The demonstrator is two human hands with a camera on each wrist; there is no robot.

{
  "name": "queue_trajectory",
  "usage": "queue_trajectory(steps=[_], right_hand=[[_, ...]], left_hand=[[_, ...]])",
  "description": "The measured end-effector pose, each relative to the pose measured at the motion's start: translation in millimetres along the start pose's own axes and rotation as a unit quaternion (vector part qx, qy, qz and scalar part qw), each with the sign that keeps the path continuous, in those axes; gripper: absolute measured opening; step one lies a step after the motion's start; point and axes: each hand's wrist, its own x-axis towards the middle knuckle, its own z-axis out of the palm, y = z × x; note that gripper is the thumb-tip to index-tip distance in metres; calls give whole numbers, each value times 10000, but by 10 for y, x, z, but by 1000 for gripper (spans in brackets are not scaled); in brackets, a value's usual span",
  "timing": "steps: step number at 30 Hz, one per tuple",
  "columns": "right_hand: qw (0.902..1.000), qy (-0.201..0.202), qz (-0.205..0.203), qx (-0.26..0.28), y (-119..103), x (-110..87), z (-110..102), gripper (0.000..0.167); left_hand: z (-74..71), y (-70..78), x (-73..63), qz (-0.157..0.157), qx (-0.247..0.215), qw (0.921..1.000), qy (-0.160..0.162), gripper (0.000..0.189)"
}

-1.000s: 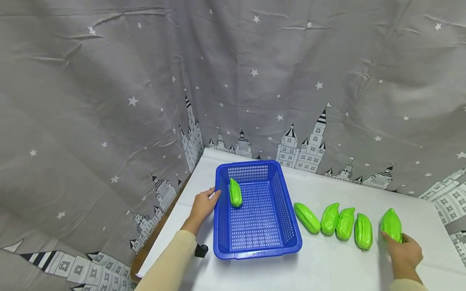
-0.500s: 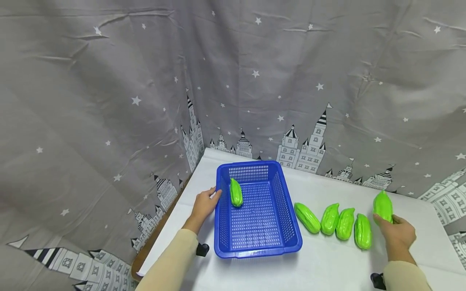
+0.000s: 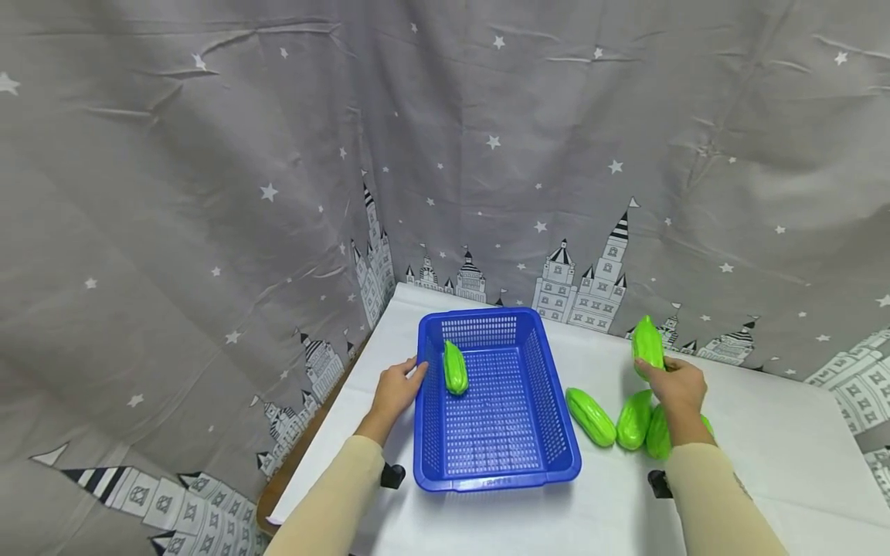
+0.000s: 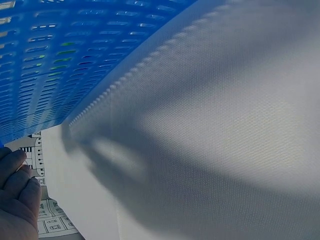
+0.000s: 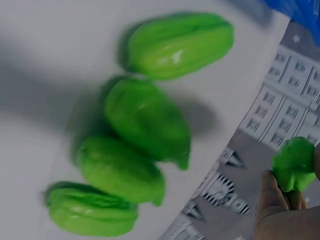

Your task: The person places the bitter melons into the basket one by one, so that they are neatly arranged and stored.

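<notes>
My right hand (image 3: 680,390) holds a glossy green ridged gourd (image 3: 647,346) in the air, its pointed end up, above and behind the row on the table. In the right wrist view the gourd (image 5: 291,165) sits between thumb and fingers. My left hand (image 3: 396,392) grips the left rim of a blue perforated plastic basket (image 3: 497,484); the left wrist view has its fingers (image 4: 15,182) beside the basket wall. Inside the basket, toward the upper left, lies one green gourd (image 3: 455,369). Right of it, outside, rest several more gourds (image 3: 591,417), some partly hidden by my right arm.
A white cloth-covered table (image 3: 528,525) bears everything. Its brown edge (image 3: 313,436) shows at the left. A grey curtain (image 3: 445,154) printed with stars and castles hangs behind and at the left. A black wrist device (image 3: 659,484) sticks out from the right sleeve.
My right hand has lifted the gourd from the far right and carried it left and up over the row. My left hand stays on the basket rim.
</notes>
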Motion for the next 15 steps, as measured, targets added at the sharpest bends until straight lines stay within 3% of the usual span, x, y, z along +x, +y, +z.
queue_trajectory(steps=[7,15], right_hand=[[9986,-166,-482,-128,-483,-90,509,64],[9950,-556,-829,-86,-795,-265,911,58]], left_hand=[[12,-31,14,-37,53,10000,-6,51],[11,-32,19,23,76,10000,-3,52]])
